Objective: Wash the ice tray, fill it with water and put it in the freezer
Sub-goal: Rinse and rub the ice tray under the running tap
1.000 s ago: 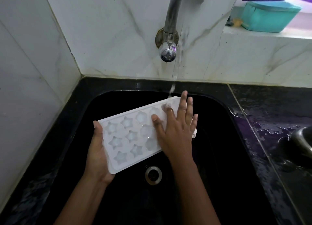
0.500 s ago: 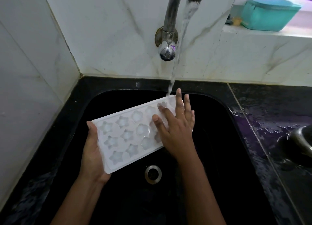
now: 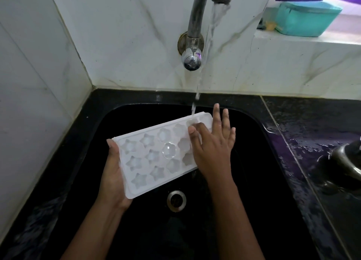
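A white ice tray (image 3: 154, 156) with star and round moulds is held tilted over the black sink (image 3: 263, 181). My left hand (image 3: 113, 173) grips its near left end from underneath. My right hand (image 3: 213, 144) lies flat, fingers spread, on the tray's far right end. Water runs from the metal tap (image 3: 197, 21) and its stream lands on the tray's far right corner, just left of my right fingers. The cells look wet.
The sink drain (image 3: 176, 200) sits below the tray. White marble walls rise on the left and behind. A wet black counter (image 3: 312, 142) lies on the right with a dark metal vessel (image 3: 345, 162). A teal container (image 3: 306, 17) stands on the back ledge.
The water stream has grown from a thin trickle to a full flow. My right hand has slid toward the tray's far right end, and the tray has shifted slightly left and up.
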Tool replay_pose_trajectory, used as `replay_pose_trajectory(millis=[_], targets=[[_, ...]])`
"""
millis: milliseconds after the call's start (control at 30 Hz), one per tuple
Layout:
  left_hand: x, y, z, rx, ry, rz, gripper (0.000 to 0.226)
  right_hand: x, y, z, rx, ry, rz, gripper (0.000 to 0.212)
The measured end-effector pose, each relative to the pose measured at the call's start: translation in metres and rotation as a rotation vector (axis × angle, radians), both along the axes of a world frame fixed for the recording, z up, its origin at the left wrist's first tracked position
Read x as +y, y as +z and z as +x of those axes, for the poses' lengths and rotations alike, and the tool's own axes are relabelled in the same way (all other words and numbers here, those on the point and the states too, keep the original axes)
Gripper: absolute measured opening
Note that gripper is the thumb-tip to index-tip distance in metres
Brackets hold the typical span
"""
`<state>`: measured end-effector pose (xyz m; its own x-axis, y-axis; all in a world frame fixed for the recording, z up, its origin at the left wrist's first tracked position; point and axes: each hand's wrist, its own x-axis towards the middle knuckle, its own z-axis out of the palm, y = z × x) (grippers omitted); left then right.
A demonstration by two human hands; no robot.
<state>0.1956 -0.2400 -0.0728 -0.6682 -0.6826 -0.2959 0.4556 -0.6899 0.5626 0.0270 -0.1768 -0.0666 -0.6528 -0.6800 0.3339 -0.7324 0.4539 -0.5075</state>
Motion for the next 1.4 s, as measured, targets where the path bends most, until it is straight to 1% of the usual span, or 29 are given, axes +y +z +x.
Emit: replay_pose_trajectory(millis=[67, 100, 133, 167, 233, 267, 333, 400, 467, 533, 667, 767, 967, 1067, 1133, 1300, 1400], targets=[[0.004, 0.009, -0.008, 0.051, -0.017, -0.001, 0.077, -0.002, -0.001, 0.004, 0.029, -0.031, 0.011, 0.062], [0.003, 0.012, -0.009, 0.135, -0.087, -0.015, 0.08, -0.004, -0.002, 0.008, 0.033, -0.009, 0.021, 0.063], [0.005, 0.015, -0.009, 0.186, -0.089, -0.015, 0.084, -0.005, -0.003, 0.01, 0.024, 0.036, 0.036, 0.065], [0.007, 0.019, -0.009, 0.184, -0.061, 0.005, 0.085, -0.006, -0.004, 0.01, 0.005, 0.094, 0.049, 0.068], [0.002, 0.009, -0.004, 0.027, 0.007, -0.03, 0.082, -0.005, -0.004, 0.003, -0.049, 0.183, 0.034, 0.072], [0.002, 0.009, -0.004, -0.039, 0.05, -0.071, 0.08, -0.004, -0.004, -0.003, -0.068, 0.189, -0.003, 0.07], [0.002, 0.012, -0.006, -0.063, 0.016, -0.111, 0.076, 0.001, -0.003, -0.014, -0.086, 0.129, -0.118, 0.059], [0.002, 0.008, -0.007, -0.114, 0.034, -0.098, 0.075, 0.007, -0.002, -0.021, -0.101, 0.033, -0.223, 0.049], [0.003, 0.011, -0.007, -0.108, 0.049, -0.108, 0.075, 0.011, -0.002, -0.022, -0.097, -0.018, -0.259, 0.043], [0.001, 0.011, -0.006, -0.077, 0.049, -0.089, 0.075, 0.015, -0.006, -0.014, -0.068, 0.001, -0.261, 0.038], [-0.006, 0.009, 0.001, -0.06, 0.041, -0.075, 0.074, 0.018, -0.018, 0.007, 0.063, 0.037, -0.223, 0.032], [-0.011, 0.009, 0.006, -0.057, 0.055, -0.038, 0.07, 0.015, -0.02, 0.01, 0.092, 0.009, -0.199, 0.036], [-0.007, 0.01, 0.002, -0.075, 0.035, -0.04, 0.073, 0.007, -0.022, 0.014, 0.135, -0.048, -0.106, 0.044], [-0.004, 0.013, -0.001, -0.061, 0.057, -0.052, 0.073, 0.003, -0.023, 0.019, 0.08, 0.023, -0.083, 0.051], [-0.003, 0.015, 0.0, -0.057, 0.087, -0.052, 0.073, 0.003, -0.021, 0.017, 0.059, 0.043, -0.102, 0.052], [-0.001, 0.014, -0.002, -0.084, 0.105, -0.084, 0.07, 0.007, -0.023, 0.012, 0.168, -0.063, -0.021, 0.052], [0.001, 0.016, -0.007, -0.074, 0.08, -0.079, 0.07, 0.002, -0.022, 0.018, 0.093, -0.009, 0.012, 0.062]])
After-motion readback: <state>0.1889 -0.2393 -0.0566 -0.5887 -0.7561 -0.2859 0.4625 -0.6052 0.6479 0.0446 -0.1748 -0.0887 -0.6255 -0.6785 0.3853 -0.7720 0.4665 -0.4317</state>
